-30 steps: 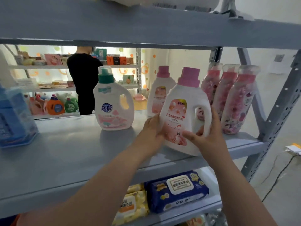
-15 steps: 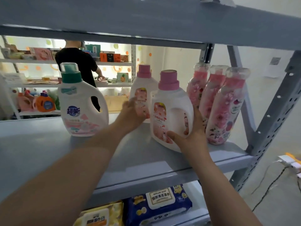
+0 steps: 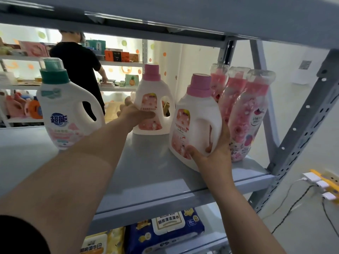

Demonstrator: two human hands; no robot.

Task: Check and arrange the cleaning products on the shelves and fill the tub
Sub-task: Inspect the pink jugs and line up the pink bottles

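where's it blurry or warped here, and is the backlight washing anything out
Head view: the top shelf is smeared and soft; the wide lens tilts the right upright outward; bright light behind the rack washes out the far aisle wall, while the green-capped bottle and the near pink-capped bottle in the right hand are legible but soft.

"超能" on green-capped jug [image 3: 64, 107]; "厨房清洁湿巾" on blue wipes pack [image 3: 165, 235].

shelf [image 3: 165, 180] grey-blue. front jug [image 3: 198, 125] and rear jug [image 3: 153, 99]: white, pink caps, pink labels. left jug [image 3: 64, 107]: white, teal cap, blue logo. bottles [image 3: 244, 116]: clear, pink floral. wipes below: navy pack [image 3: 165, 233], yellow pack [image 3: 115, 237].
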